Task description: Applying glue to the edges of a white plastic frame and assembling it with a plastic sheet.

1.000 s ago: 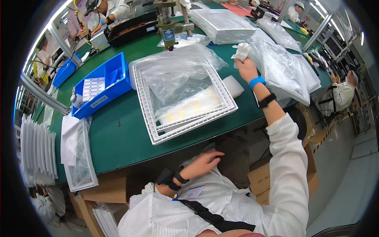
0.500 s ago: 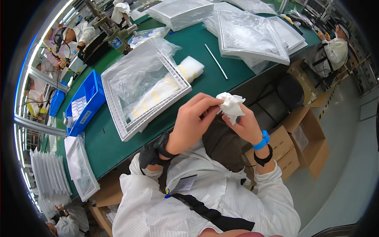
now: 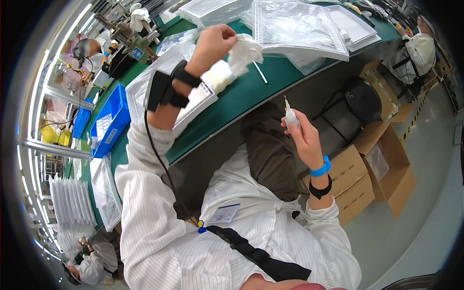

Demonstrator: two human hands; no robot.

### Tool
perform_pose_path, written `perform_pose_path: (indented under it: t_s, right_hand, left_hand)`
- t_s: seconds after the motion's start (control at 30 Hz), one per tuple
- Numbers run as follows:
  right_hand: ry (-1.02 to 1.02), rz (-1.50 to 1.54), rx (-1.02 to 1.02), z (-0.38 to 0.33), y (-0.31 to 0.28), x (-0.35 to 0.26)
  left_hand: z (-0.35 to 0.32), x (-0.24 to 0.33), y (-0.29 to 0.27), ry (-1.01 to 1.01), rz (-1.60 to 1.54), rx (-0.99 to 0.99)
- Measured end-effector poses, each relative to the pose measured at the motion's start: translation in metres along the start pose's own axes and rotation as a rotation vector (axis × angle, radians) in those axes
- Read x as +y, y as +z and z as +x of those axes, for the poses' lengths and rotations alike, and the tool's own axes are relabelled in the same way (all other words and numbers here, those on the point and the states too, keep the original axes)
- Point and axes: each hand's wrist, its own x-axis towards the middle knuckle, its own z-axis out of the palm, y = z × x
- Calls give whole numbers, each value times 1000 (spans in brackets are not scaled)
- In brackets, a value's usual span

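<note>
green bench [image 3: 237, 105]; left grip [image 3: 210, 49] pinching one tissue [image 3: 244, 55], right grip [image 3: 306, 139] clasping one white bottle [image 3: 291, 119].

White pinstriped sleeves [image 3: 145, 203] end short of black straps [image 3: 186, 76] and a blue wristband [image 3: 320, 167].

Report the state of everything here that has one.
Left hand: pinching white tissue
White tissue: crumpled, hanging
Right hand: gripping white bottle
White bottle: nozzle exposed, pointing up
White stick: lying on green table
Blue bin: open-topped
Lower-right cardboard box: open
Black stool: standing upright
</note>
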Motion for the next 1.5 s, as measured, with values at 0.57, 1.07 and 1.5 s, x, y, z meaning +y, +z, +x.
perform_pose_path:
  t_s: [0.57,1.07,1.5]
  right_hand:
    - [-34,203,63,-19,-15,-11]
    - [-313,74,93,-28,-24,-18]
    - [-12,316,130,-3,-47,-19]
  left_hand:
    - [50,3,96,-478,-464,17]
    - [-25,27,105,-513,-1208,121]
    - [-44,30,97,-456,-1072,18]
